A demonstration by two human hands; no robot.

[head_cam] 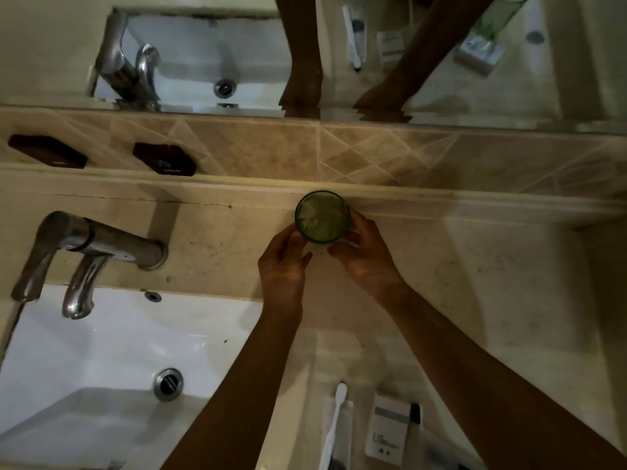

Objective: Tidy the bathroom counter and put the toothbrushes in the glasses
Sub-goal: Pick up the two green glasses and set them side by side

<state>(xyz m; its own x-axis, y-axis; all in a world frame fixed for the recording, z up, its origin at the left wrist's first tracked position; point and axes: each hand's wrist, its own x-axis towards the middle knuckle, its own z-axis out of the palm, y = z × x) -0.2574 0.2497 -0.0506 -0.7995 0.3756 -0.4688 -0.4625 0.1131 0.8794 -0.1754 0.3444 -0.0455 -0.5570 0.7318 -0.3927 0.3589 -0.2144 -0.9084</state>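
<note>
Looks like the glass-placing step: both hands cup the green glass (322,217) at about 12 o'clock on the desk (475,283), right against the back ledge. The left hand (283,262) and right hand (368,256) have their fingers (353,237) wrapped loosely round its sides. It's a round, see-through tumbler, smooth, standing upright on speckled beige stone. The white plastic toothbrush (334,425) lies down at 6 o'clock, well apart, beside a small white box (390,432). I'd guess the next move is letting go and picking up that brush. The glossy white sink (101,351) and chrome tap (88,252) sit at 9 o'clock.
</note>
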